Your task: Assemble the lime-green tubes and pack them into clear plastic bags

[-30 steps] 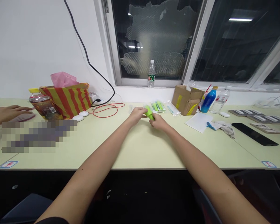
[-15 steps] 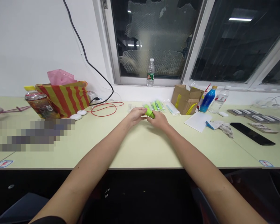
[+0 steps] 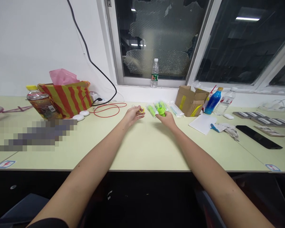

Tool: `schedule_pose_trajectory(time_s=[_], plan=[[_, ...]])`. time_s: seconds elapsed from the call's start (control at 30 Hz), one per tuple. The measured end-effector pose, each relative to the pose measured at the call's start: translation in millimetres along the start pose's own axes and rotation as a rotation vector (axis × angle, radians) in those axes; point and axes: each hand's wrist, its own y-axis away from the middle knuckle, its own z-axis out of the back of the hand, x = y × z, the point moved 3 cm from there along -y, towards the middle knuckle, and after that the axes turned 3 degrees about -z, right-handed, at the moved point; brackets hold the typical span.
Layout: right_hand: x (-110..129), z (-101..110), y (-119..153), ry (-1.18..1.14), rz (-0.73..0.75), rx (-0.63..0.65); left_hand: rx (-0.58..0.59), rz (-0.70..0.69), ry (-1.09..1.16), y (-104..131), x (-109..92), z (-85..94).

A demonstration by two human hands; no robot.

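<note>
My left hand [image 3: 133, 116] pinches a small yellow ring-like piece [image 3: 142, 110] between thumb and fingers, over the middle of the table. To its right, my right hand [image 3: 166, 119] is closed round a bright green cup-shaped piece [image 3: 161, 111], its round opening facing up. A gap separates the two hands. Just behind them lie green items in clear plastic wrapping [image 3: 152, 110], and a clear packet [image 3: 176, 109] with pale blue contents rests farther right.
Behind on the right stand a cardboard box [image 3: 188, 101], a blue bottle [image 3: 213, 101] and a clear bottle. White paper [image 3: 202, 123], a glove [image 3: 228, 129] and a black slab [image 3: 258, 136] lie right. A striped bag [image 3: 70, 98], tea bottle and red cable [image 3: 109, 111] are left.
My hands have moved apart, left hand leftward and right hand rightward. The green piece is now in my right hand alone, and a yellow piece shows in my left hand.
</note>
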Motion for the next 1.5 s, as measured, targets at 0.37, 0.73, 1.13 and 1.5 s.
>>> schedule_pose_trajectory(time_s=[0.37,0.73,1.13,1.5], plan=[[9,-27,9,-0.300,-0.005,0.198,0.182,-0.008,-0.063,4,45,-27.1],[-7,-16,-3,-0.317,-0.069,0.127,0.246,-0.046,-0.205,8,40,-28.4],[-10,-16,-4,-0.234,-0.076,0.150,0.284,-0.089,-0.469,7,45,-29.8],[-14,-17,-6,-0.207,-0.054,0.159,0.300,-0.132,-0.528,13,41,-33.4]])
